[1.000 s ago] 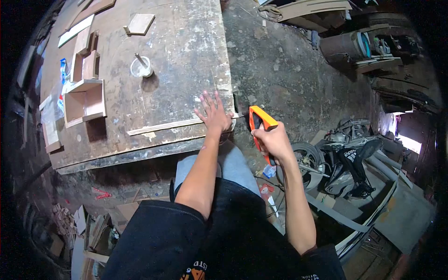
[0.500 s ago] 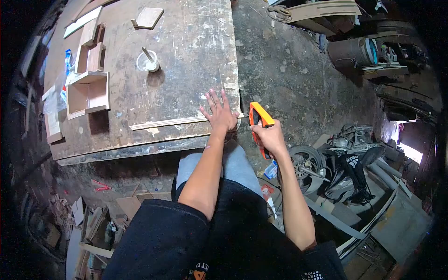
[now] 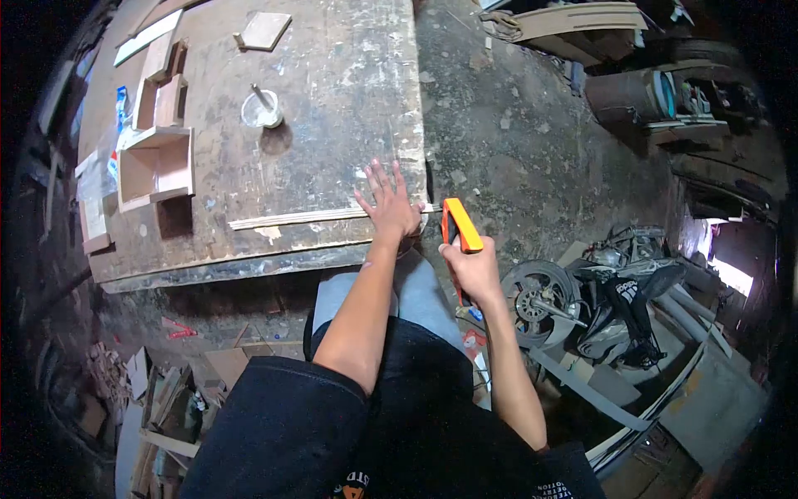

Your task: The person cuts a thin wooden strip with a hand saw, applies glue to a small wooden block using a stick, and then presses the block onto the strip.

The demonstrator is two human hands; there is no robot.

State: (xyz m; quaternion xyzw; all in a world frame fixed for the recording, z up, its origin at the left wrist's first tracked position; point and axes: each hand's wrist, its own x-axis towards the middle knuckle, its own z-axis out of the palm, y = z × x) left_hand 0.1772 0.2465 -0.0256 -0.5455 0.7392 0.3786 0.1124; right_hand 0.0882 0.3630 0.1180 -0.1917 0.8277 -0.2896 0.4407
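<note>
My left hand (image 3: 390, 202) lies flat near the table's right edge, fingers spread. Its palm presses on thin, pale wooden strips (image 3: 299, 218) that run side by side along the table's near side. The ends of the strips stick out a little past the right edge. Just beyond that edge, my right hand (image 3: 474, 270) is closed around the grip of a hacksaw (image 3: 462, 224) with an orange and yellow frame. The frame's front end is close to the strip ends. I cannot make out the blade or whether it touches the wood.
The worktable (image 3: 349, 108) bears a cup of white paste (image 3: 262, 110) with a stick in it, open wooden boxes (image 3: 156, 166) and a flat wooden piece (image 3: 266, 32). A motorcycle wheel (image 3: 540, 303) and clutter stand at right. Wood scraps (image 3: 166, 399) lie below left.
My right hand has drawn the hacksaw down, toward my body, and the frame has turned slightly. My left hand stays pressed on the strips.
</note>
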